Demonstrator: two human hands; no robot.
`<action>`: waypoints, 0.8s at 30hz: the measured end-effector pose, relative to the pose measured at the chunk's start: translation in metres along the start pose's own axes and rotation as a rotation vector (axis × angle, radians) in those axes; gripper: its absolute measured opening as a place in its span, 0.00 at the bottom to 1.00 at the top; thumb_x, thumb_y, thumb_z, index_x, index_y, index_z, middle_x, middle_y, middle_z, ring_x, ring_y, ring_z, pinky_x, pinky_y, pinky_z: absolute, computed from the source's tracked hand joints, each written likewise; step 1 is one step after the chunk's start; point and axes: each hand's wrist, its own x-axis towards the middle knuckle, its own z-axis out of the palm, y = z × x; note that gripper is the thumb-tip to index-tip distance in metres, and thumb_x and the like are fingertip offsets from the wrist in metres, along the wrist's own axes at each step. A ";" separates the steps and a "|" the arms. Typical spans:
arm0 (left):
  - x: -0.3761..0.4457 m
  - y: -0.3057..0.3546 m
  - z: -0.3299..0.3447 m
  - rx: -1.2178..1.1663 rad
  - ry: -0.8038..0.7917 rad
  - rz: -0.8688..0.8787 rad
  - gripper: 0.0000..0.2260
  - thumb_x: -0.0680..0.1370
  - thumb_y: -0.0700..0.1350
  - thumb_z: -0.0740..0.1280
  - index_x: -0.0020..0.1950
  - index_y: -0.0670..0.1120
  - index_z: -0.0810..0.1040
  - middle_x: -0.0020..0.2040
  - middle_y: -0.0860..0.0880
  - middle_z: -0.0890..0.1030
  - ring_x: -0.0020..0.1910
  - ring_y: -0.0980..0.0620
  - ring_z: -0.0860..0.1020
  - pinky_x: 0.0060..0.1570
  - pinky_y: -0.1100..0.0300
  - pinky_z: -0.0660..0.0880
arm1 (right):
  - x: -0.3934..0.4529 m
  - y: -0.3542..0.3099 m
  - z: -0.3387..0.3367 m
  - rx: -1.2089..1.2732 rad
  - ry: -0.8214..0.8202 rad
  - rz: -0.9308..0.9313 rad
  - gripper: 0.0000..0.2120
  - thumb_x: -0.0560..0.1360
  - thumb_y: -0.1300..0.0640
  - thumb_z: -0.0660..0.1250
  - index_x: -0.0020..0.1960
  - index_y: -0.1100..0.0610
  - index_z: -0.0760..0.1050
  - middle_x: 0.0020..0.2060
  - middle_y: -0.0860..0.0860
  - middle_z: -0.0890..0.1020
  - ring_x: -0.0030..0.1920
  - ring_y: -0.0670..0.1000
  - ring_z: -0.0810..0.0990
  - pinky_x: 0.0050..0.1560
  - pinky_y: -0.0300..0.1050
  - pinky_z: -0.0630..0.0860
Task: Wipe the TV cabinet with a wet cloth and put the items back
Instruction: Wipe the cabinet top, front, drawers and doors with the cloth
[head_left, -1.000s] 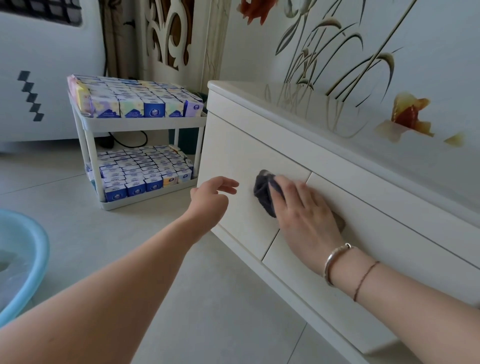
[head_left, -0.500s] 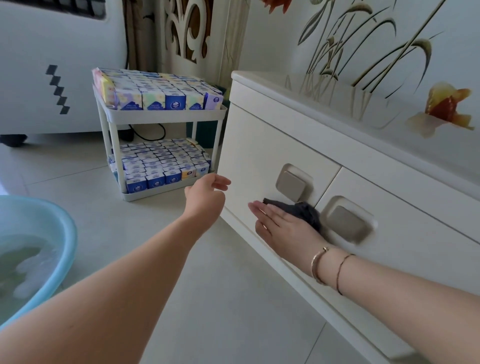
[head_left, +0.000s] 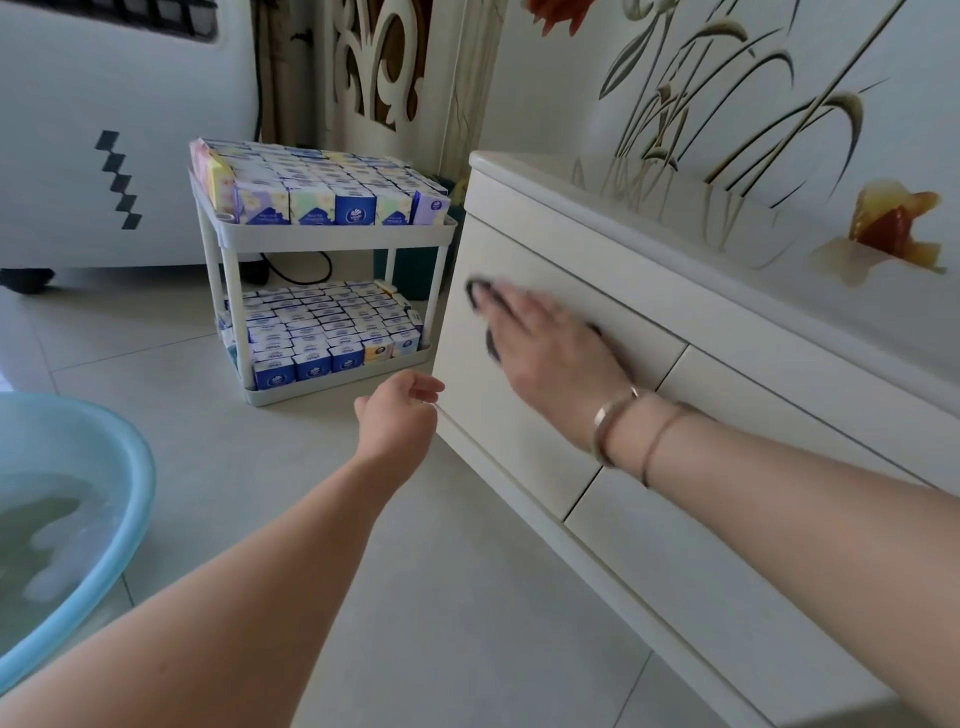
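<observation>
Right hand (head_left: 545, 338) presses the cloth (head_left: 491, 343) flat on the cabinet (head_left: 519, 467) front; left hand (head_left: 397, 413) hangs loose nearby; items not yet returned.

left hand (head_left: 397, 415): forearm stretched forward, fingers loosely curled, holding nothing, in the air | right hand (head_left: 550, 348): arm reaching forward and left, palm down, fingers straight and spread, pressing flat, blurred | right wrist: two bracelets
</observation>
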 end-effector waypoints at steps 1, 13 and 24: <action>0.001 -0.002 -0.002 0.009 0.006 -0.008 0.25 0.69 0.30 0.50 0.53 0.48 0.78 0.42 0.60 0.76 0.60 0.43 0.70 0.48 0.55 0.72 | 0.014 0.005 -0.003 -0.051 -0.072 0.085 0.24 0.77 0.64 0.46 0.68 0.68 0.68 0.69 0.61 0.70 0.69 0.61 0.70 0.69 0.53 0.66; -0.007 -0.019 -0.025 0.160 -0.098 0.027 0.25 0.71 0.29 0.50 0.57 0.48 0.77 0.51 0.54 0.79 0.60 0.49 0.64 0.37 0.70 0.61 | -0.095 -0.091 0.048 0.099 -0.796 -0.300 0.24 0.80 0.63 0.44 0.75 0.64 0.58 0.76 0.59 0.55 0.76 0.59 0.52 0.75 0.51 0.49; -0.012 0.016 0.027 0.067 -0.206 0.057 0.24 0.70 0.30 0.51 0.53 0.49 0.78 0.47 0.55 0.79 0.58 0.44 0.72 0.40 0.61 0.68 | -0.074 0.042 -0.059 0.295 -0.150 -0.218 0.22 0.79 0.64 0.48 0.44 0.61 0.81 0.50 0.57 0.84 0.55 0.59 0.81 0.64 0.53 0.69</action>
